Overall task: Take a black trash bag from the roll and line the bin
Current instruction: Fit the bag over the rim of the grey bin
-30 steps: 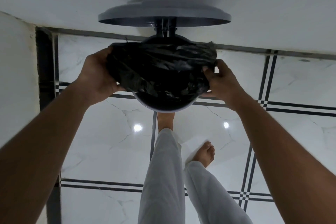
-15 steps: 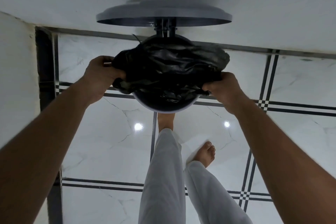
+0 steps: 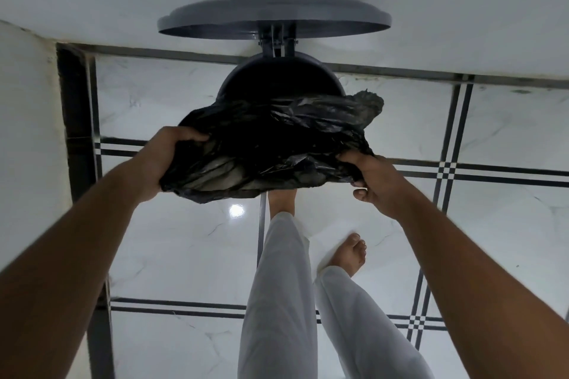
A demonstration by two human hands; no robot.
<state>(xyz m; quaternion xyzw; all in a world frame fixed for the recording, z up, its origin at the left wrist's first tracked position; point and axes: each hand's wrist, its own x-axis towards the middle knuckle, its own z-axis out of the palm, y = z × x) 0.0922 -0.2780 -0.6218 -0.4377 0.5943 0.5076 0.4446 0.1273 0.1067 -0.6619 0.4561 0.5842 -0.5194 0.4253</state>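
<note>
Crumpled black trash bag (image 3: 271,144) hangs stretched between both hands above the near half of the round pedal bin (image 3: 280,77), hiding most of the bin's opening; only the dark far rim shows behind it. The left hand (image 3: 166,160) has its grip clamped on the bag's left edge, fingers curled over the plastic. The right hand (image 3: 374,178) pinches the bag's right near corner, grip closed on it. The grey lid (image 3: 274,17) stands raised against the white wall. One bare foot (image 3: 281,198) sits at the bin's base, the other (image 3: 349,254) on the glossy marble floor (image 3: 172,249).
</note>
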